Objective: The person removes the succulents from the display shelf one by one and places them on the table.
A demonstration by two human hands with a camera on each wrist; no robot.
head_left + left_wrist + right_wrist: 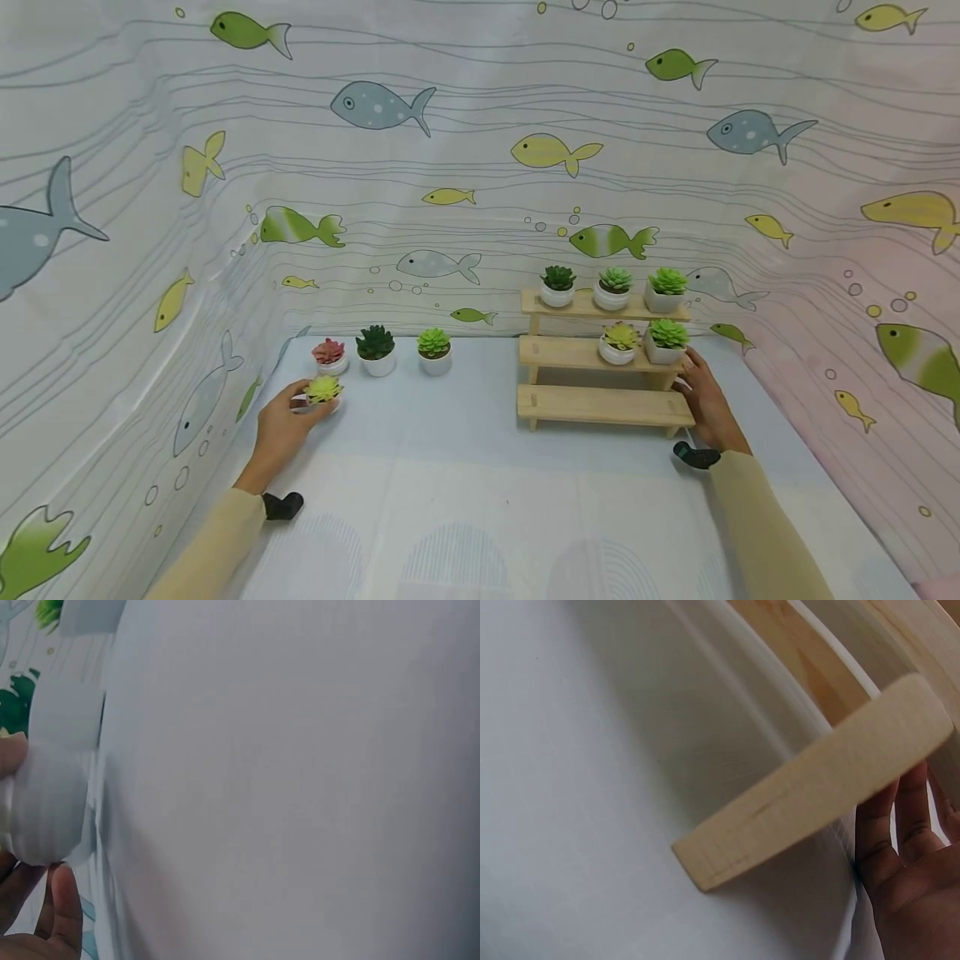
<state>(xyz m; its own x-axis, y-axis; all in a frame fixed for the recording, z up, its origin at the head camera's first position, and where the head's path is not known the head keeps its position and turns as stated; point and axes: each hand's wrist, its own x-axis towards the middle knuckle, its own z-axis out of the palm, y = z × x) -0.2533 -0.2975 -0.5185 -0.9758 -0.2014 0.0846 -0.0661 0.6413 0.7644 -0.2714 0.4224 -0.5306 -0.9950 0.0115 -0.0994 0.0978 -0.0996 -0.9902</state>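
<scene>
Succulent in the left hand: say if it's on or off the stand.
Off: the left hand grips the succulent well away from the stand.

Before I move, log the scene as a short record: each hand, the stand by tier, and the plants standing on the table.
Left hand: pinches yellow-green succulent in white pot
Right hand: at right end of three-tier pale wooden stand; fingertips partly hidden, grip unclear
Top tier: three green succulents in white pots, the leftmost darkest
Middle tier: yellow succulent in round white pot; bright-green succulent in squarish white pot, rightmost
Table, left to right: red, dark-green, bright-green succulents, white pots
</scene>
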